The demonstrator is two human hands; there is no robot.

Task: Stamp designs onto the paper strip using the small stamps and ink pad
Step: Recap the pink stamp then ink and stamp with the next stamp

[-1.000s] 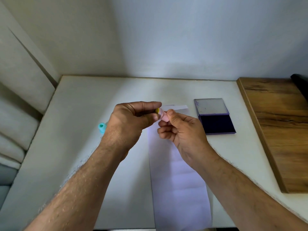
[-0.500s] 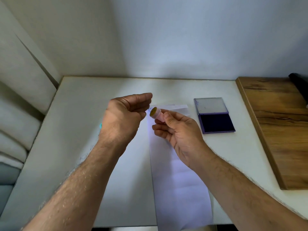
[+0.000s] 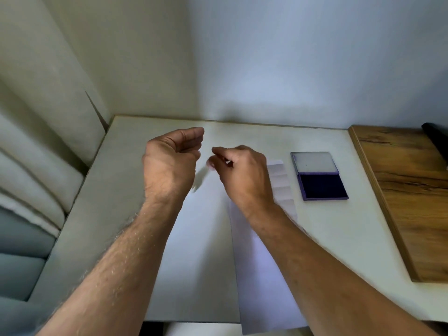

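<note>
— Holding the small stamp from the head view, your right hand has its fingers pinched together on it, only a pale, blurred tip showing past the fingertips. Your left hand hangs just beside it, fingers loosely curled, nothing visible in it.

— How will the stamp handle?

— You should judge it very light and rigid, small enough to twist or slip in a pinch. Take it by the sides of the barrel, thumb against two fingers, and keep your skin off the printing face.

— And the rest?

— Your paper strip lies flat on the desk, running from under your right wrist toward the near edge. It looks thin, creased and likely to slide or lift with the stamp, so you may want your free hand pressing it down. The ink pad sits open just right of the strip's far end, lid back; it should stay put under a light dab.
</note>
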